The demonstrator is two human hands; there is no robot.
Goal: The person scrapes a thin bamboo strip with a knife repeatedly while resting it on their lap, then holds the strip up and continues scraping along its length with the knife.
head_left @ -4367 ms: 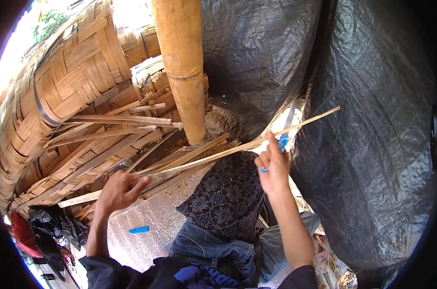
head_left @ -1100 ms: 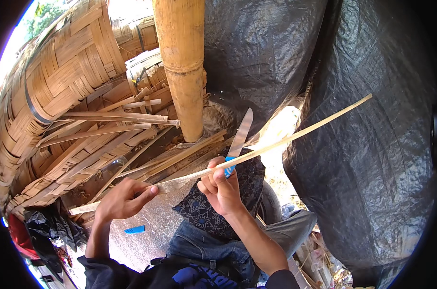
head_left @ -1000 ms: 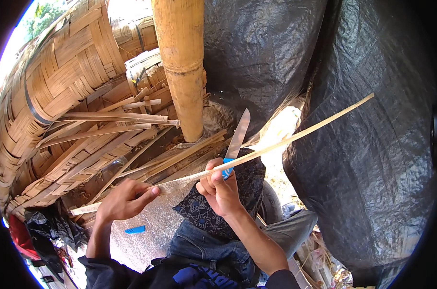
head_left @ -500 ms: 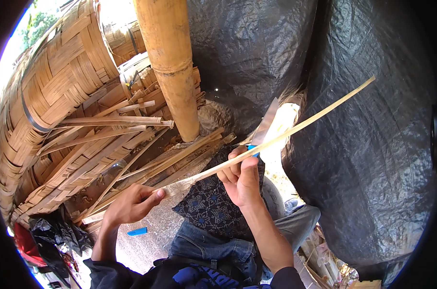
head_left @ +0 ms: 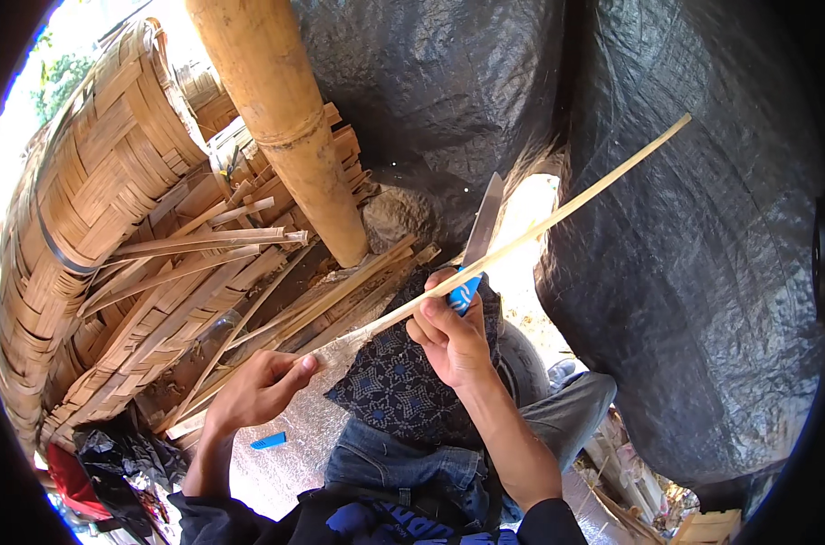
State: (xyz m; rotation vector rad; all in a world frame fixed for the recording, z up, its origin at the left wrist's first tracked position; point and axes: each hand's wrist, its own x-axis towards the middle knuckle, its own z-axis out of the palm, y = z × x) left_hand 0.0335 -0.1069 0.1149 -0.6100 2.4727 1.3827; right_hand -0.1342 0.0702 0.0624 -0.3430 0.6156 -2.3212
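Note:
A long, pale bamboo strip (head_left: 603, 184) slants across the view, its far end up at the right. Near its lower end, my left hand (head_left: 253, 391) is closed on the strip, thumb laid along it. My right hand (head_left: 456, 343) grips a knife (head_left: 483, 222) by its blue handle, with the strip running across the handle and against the fingers. The blade points up and away, behind the strip. Under both hands, a dark patterned cloth (head_left: 390, 391) lies over my lap.
A thick bamboo pole (head_left: 267, 100) leans beyond my hands. Woven bamboo matting (head_left: 113, 173) and loose slats (head_left: 203, 241) fill the left. Black plastic sheeting (head_left: 694, 300) hangs at the right. A small blue piece (head_left: 269, 440) lies on the ground by my left wrist.
The knife has turned in my right hand: its blade stands more upright and more of the blue handle shows. The strip's far end sits slightly higher and further left. The whole view has shifted a little.

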